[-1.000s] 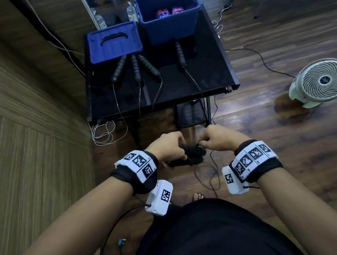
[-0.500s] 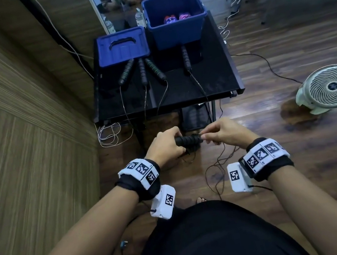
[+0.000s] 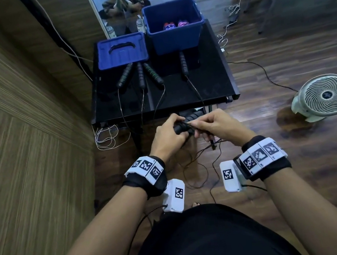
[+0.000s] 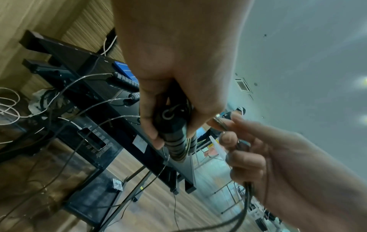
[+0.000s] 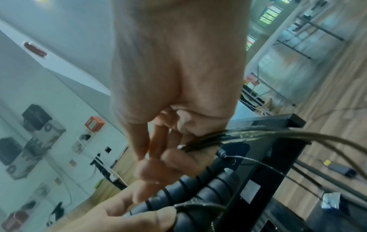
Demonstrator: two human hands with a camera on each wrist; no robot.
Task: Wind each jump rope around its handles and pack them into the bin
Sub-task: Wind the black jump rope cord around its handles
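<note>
Between the two hands, seen from the head camera, the left hand (image 3: 168,136) is wrapped around the paired black handles (image 3: 184,124) while the right hand (image 3: 216,126) pinches the cable (image 3: 199,157), whose slack droops below; the bin (image 3: 175,36) sits beyond the hands. From the left wrist, each turn should land snug beside the coils (image 4: 178,150). From the right wrist, fingers (image 5: 174,158) clamp bundled strands; steady tension would stop loops slipping.
</note>
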